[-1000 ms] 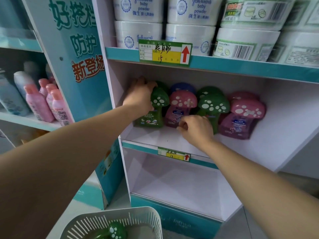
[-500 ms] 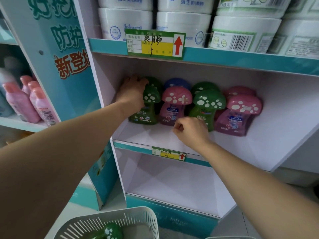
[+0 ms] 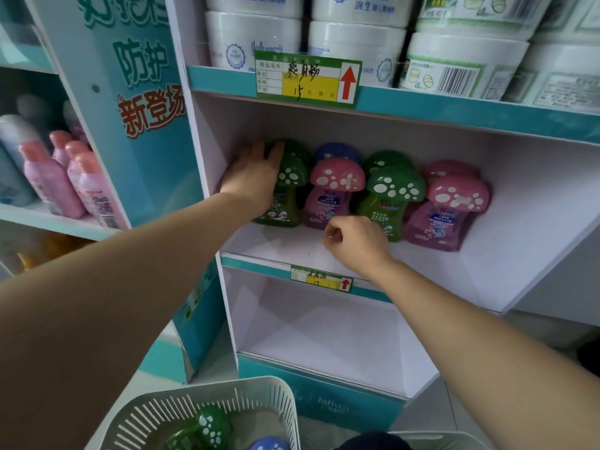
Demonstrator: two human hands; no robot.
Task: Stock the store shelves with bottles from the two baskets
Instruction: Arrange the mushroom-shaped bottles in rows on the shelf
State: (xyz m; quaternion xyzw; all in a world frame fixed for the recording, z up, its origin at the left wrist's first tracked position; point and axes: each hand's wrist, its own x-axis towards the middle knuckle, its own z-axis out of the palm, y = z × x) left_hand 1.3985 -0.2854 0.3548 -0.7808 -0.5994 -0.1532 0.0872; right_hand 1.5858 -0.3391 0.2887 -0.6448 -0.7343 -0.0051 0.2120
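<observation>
Left hand touches green bottle; right hand curled.

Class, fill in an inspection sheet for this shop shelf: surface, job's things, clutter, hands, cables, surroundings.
Surface: white shelf; bottles stand toward its back.
Job's things: front row, left to right: green bottle, pink bottle, second green bottle, second pink bottle; more behind. Basket holds a loose green bottle and a blue cap.
Clutter: nothing seen.
Hands: left hand lies against the green bottle, fingers fairly straight; right hand curled, holding nothing seen.
Cables: nothing seen.
Surroundings: tubs above, price tag, side bottles on the left shelving.
</observation>
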